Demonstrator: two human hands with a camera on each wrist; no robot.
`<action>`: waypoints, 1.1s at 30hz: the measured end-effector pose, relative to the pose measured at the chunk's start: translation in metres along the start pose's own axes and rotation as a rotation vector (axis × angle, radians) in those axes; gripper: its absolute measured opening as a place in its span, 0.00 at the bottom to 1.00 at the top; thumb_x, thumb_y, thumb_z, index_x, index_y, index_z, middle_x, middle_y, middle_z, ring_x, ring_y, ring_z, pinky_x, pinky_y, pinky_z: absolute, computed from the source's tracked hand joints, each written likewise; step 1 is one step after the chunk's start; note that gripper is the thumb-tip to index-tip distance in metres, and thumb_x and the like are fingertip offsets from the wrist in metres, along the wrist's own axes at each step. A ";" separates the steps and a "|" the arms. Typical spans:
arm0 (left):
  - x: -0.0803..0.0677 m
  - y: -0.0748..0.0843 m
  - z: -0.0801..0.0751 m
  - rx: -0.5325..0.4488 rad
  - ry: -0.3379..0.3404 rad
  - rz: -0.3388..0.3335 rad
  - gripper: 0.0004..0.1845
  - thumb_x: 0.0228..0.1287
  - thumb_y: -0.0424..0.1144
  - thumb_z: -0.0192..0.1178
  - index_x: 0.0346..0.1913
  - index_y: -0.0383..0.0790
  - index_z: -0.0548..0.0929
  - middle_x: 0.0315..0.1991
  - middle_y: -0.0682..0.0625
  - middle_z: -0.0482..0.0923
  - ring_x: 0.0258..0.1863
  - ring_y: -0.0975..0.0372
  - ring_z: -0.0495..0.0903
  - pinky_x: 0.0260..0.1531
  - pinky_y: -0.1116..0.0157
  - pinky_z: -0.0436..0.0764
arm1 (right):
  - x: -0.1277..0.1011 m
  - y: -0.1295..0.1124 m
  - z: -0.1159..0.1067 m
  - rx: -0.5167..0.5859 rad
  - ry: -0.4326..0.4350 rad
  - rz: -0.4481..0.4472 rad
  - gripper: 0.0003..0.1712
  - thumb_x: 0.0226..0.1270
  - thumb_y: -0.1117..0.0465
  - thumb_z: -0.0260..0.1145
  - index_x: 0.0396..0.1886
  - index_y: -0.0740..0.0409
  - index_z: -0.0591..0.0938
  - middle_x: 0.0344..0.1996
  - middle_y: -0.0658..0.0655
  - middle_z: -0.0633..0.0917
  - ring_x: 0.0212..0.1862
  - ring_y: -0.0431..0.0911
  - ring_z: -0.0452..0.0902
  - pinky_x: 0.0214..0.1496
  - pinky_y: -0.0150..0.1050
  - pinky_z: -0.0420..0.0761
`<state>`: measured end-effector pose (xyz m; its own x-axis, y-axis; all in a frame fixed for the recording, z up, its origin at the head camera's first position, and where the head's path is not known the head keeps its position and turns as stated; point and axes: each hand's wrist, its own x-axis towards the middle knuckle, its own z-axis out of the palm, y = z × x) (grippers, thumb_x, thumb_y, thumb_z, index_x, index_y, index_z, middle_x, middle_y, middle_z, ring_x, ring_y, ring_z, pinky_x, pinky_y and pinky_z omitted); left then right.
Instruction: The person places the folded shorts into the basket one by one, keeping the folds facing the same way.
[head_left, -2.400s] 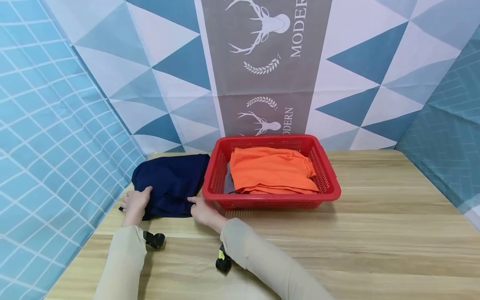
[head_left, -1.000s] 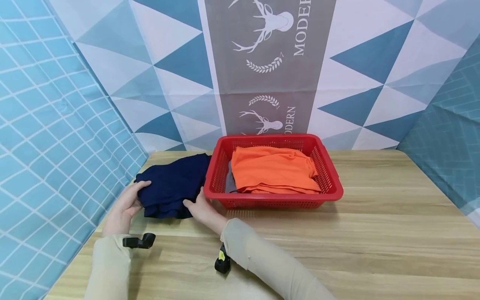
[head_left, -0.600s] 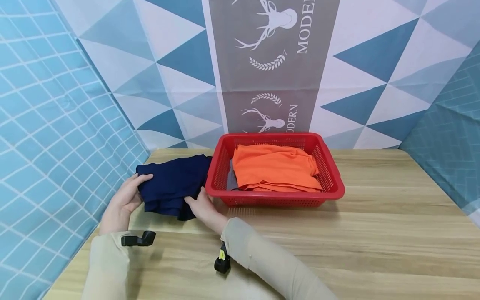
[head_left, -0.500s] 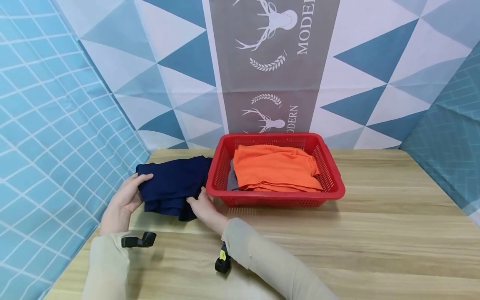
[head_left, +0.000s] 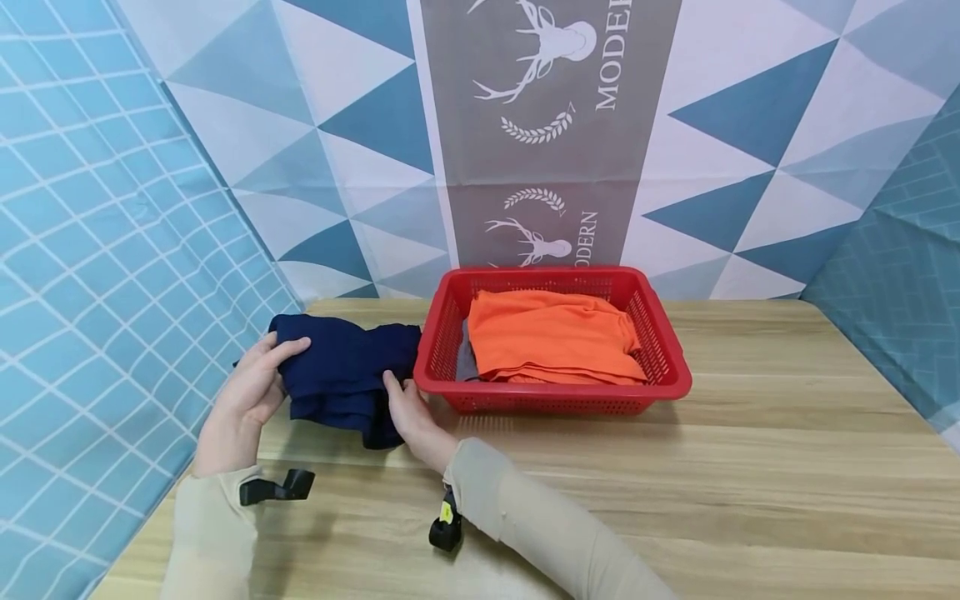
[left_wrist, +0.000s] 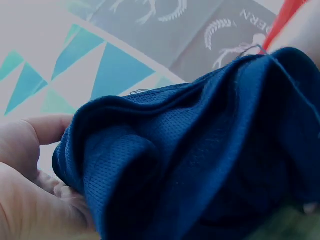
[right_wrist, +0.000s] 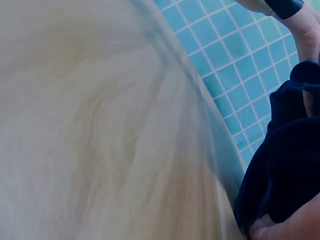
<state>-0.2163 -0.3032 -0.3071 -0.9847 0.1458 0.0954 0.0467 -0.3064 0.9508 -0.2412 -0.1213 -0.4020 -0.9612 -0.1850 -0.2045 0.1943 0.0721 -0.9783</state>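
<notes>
"MODERN" is printed beside white deer heads on the grey backdrop panel [head_left: 540, 133]. An orange garment [head_left: 551, 337] over a grey one is held in the red basket [head_left: 555, 400]. Left of the basket, a folded navy garment [head_left: 341, 375] is lifted off the worktop [head_left: 750, 467], pinched at its edges by the left hand [head_left: 251, 392] and right hand [head_left: 408, 412].

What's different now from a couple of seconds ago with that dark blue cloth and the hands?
The navy garment, earlier flat on the table under both hands, is now bunched and lifted at its near edge. The left hand has curled round its left side and the right hand grips its right. The red basket and orange garment stayed put.
</notes>
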 end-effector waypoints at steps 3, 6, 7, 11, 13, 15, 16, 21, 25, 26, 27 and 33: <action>-0.003 0.004 0.008 0.023 0.031 0.020 0.11 0.68 0.31 0.46 0.51 0.39 0.61 0.36 0.54 0.77 0.32 0.65 0.80 0.32 0.71 0.79 | -0.002 -0.002 0.003 0.210 -0.072 0.071 0.42 0.65 0.41 0.49 0.69 0.64 0.54 0.66 0.63 0.60 0.61 0.57 0.63 0.60 0.52 0.66; -0.007 0.007 0.012 0.047 0.071 0.040 0.12 0.68 0.31 0.46 0.52 0.39 0.60 0.36 0.54 0.77 0.32 0.65 0.80 0.32 0.71 0.78 | -0.006 -0.007 0.005 0.448 -0.149 0.154 0.45 0.64 0.44 0.53 0.70 0.65 0.47 0.67 0.67 0.55 0.58 0.64 0.63 0.57 0.58 0.68; -0.008 0.008 0.013 0.054 0.081 0.045 0.13 0.68 0.31 0.46 0.52 0.39 0.60 0.36 0.54 0.77 0.32 0.66 0.80 0.32 0.71 0.78 | -0.007 -0.009 0.005 0.503 -0.165 0.172 0.45 0.64 0.45 0.53 0.70 0.64 0.47 0.67 0.68 0.54 0.59 0.65 0.62 0.57 0.60 0.66; -0.013 0.012 0.016 0.060 0.080 0.077 0.17 0.68 0.31 0.46 0.56 0.40 0.58 0.41 0.55 0.76 0.36 0.67 0.79 0.35 0.73 0.78 | -0.011 -0.015 0.006 0.620 -0.221 0.215 0.47 0.63 0.45 0.55 0.70 0.64 0.45 0.67 0.71 0.50 0.62 0.72 0.55 0.60 0.63 0.60; -0.017 0.013 0.019 0.061 0.072 0.092 0.18 0.68 0.31 0.46 0.57 0.40 0.56 0.42 0.54 0.75 0.37 0.67 0.79 0.36 0.73 0.78 | -0.013 -0.017 0.005 0.642 -0.248 0.217 0.46 0.62 0.44 0.55 0.70 0.64 0.48 0.67 0.71 0.53 0.62 0.72 0.55 0.60 0.63 0.60; -0.020 0.015 0.022 0.061 0.065 0.109 0.17 0.68 0.30 0.46 0.56 0.40 0.57 0.41 0.54 0.75 0.36 0.67 0.79 0.35 0.73 0.78 | -0.015 -0.019 0.005 0.648 -0.269 0.217 0.45 0.61 0.42 0.55 0.68 0.64 0.53 0.65 0.70 0.58 0.61 0.69 0.59 0.60 0.61 0.62; -0.022 0.015 0.024 0.061 0.062 0.119 0.15 0.68 0.30 0.46 0.54 0.39 0.58 0.40 0.54 0.75 0.35 0.67 0.79 0.34 0.73 0.78 | -0.016 -0.019 0.005 0.647 -0.283 0.215 0.44 0.61 0.41 0.55 0.67 0.64 0.56 0.64 0.69 0.61 0.60 0.68 0.61 0.60 0.61 0.63; -0.030 0.018 0.035 0.073 0.063 0.170 0.07 0.67 0.28 0.46 0.45 0.38 0.63 0.32 0.53 0.74 0.29 0.66 0.78 0.28 0.73 0.77 | -0.021 -0.023 0.004 0.653 -0.323 0.198 0.38 0.59 0.39 0.55 0.60 0.61 0.67 0.55 0.64 0.73 0.55 0.60 0.70 0.58 0.58 0.66; -0.035 0.022 0.045 0.101 0.091 0.206 0.08 0.66 0.28 0.47 0.45 0.38 0.64 0.32 0.53 0.75 0.28 0.66 0.78 0.27 0.73 0.77 | -0.026 -0.030 0.005 0.655 -0.303 0.142 0.29 0.60 0.44 0.56 0.52 0.61 0.73 0.43 0.57 0.78 0.41 0.49 0.75 0.49 0.50 0.72; -0.037 0.024 0.048 0.107 0.098 0.214 0.08 0.66 0.28 0.47 0.45 0.38 0.64 0.31 0.53 0.75 0.28 0.66 0.78 0.26 0.73 0.77 | -0.027 -0.032 0.006 0.656 -0.295 0.132 0.26 0.60 0.45 0.57 0.49 0.60 0.74 0.39 0.55 0.79 0.37 0.46 0.74 0.46 0.47 0.73; -0.038 0.025 0.050 0.111 0.105 0.223 0.08 0.66 0.28 0.48 0.45 0.38 0.64 0.31 0.53 0.75 0.28 0.66 0.78 0.26 0.73 0.77 | -0.028 -0.034 0.006 0.658 -0.291 0.124 0.23 0.60 0.46 0.57 0.47 0.60 0.75 0.36 0.53 0.79 0.34 0.45 0.73 0.43 0.44 0.73; -0.048 0.030 0.065 0.128 0.115 0.287 0.08 0.66 0.28 0.48 0.44 0.36 0.62 0.33 0.52 0.75 0.30 0.66 0.79 0.28 0.74 0.78 | -0.033 -0.048 0.004 0.675 -0.283 0.167 0.16 0.57 0.50 0.59 0.39 0.56 0.78 0.32 0.49 0.81 0.34 0.40 0.76 0.40 0.36 0.75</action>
<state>-0.1568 -0.2580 -0.2636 -0.9403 -0.0391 0.3380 0.3388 -0.1974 0.9199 -0.2183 -0.1224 -0.3485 -0.8393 -0.4756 -0.2634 0.4982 -0.4787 -0.7230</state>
